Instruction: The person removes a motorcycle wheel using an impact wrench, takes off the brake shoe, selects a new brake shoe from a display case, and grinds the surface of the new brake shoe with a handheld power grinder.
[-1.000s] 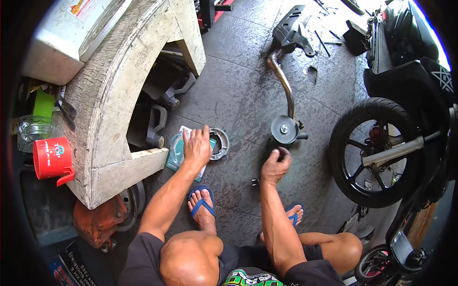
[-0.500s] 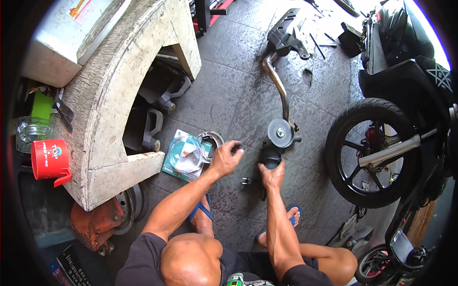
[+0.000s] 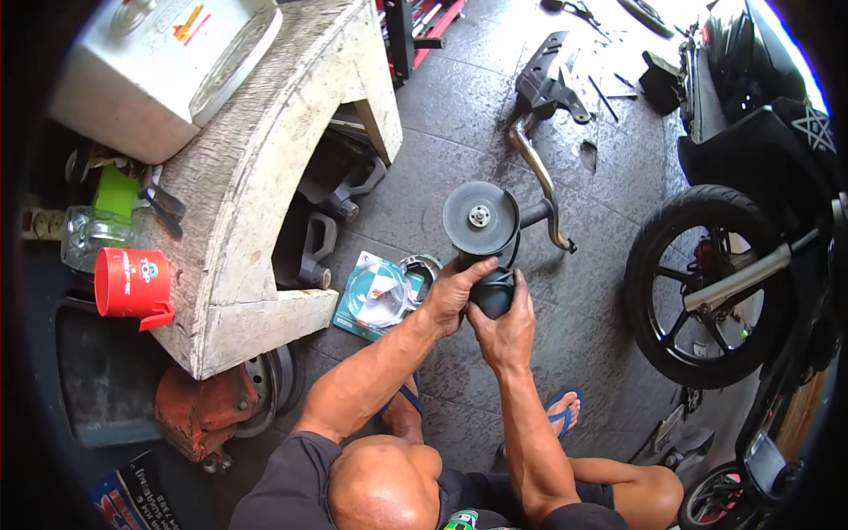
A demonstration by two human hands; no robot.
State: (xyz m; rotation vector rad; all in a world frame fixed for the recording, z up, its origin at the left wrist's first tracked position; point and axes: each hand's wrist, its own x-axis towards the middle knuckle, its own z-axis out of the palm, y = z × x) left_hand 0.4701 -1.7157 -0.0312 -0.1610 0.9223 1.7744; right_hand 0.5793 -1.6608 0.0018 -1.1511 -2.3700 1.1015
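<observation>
An angle grinder [image 3: 480, 237] is between my two hands, its grey disc facing up and its side handle pointing right. My left hand [image 3: 452, 296] wraps round the left side of its body. My right hand [image 3: 505, 331] closes on the dark rear end, thumb and fingers on either side. A dark cord loops by the body near my fingers. Left of my left hand, a teal and white package [image 3: 353, 325] lies on the floor with a curved metal brake shoe [image 3: 433, 265] at its edge.
Beyond the grinder lies a bent metal exhaust pipe [image 3: 537, 168] with a dark bracket [image 3: 552, 88]. A motorcycle wheel [image 3: 634, 283] stands at right. At left is a worn wooden bench [image 3: 265, 309] with a red mug [image 3: 132, 283] and a white box [image 3: 132, 97].
My left hand has moved from above the package onto the grinder. The grinder has been raised and shifted left, away from the pipe's end. The view has shifted slightly.
</observation>
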